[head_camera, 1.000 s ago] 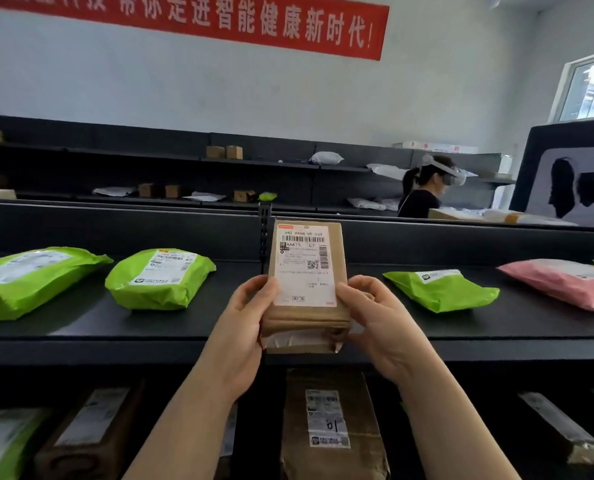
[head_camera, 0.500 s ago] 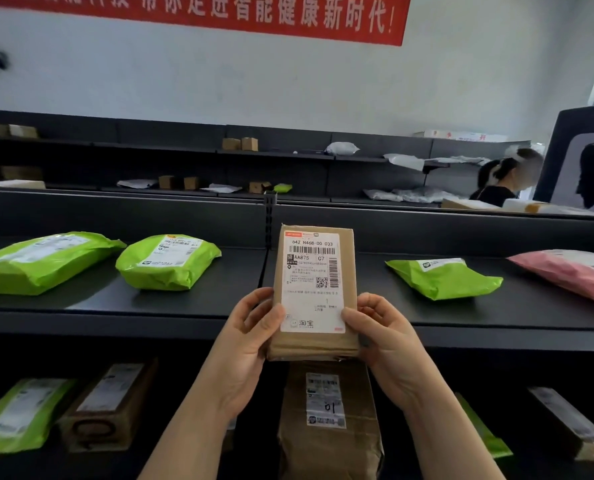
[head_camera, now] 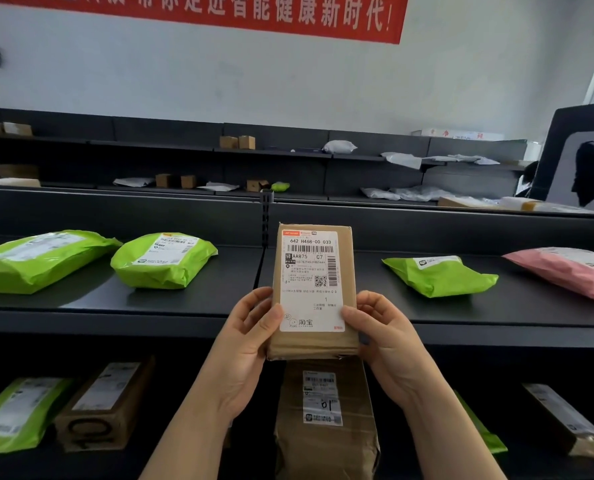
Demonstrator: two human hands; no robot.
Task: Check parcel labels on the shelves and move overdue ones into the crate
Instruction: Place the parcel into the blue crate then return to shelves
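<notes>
- The room is a parcel depot with a pale wall, a red banner (head_camera: 219,15) across its top and rows of dark metal shelving. The back shelving (head_camera: 170,148) holds a few small cartons and white bags.
- The near upper shelf (head_camera: 191,303) is flat, smooth and matt black. A post splits it into two bays about mid-length.
- Two green mailer bags (head_camera: 163,261) lie in its left bay. A third green bag (head_camera: 441,277) and a pink mailer (head_camera: 569,271) lie in the right one.
- The lower shelf is in shadow, with more green bags, long cartons and a brown wrapped parcel (head_camera: 323,420) standing in it.
- The brown paper parcel (head_camera: 311,342) is held upright in the air, just in front of the upper shelf's front edge at the post. Its white shipping label (head_camera: 310,271) faces the camera.
- The left hand (head_camera: 250,341) grips its lower left side and the right hand (head_camera: 385,337) its lower right side. Each thumb lies on the label face and the fingers curl behind.
- It is probably light, since both hands hold it low without strain.
- Its edges are square and the faces flat, so it is likely a stiff box under paper wrap. The paper should give fair grip, while the glossy label may be slicker.
- One hand around the long sides at mid-height looks a sound hold for carrying.
- No crate is in view, and the label's date is too small to read.
</notes>
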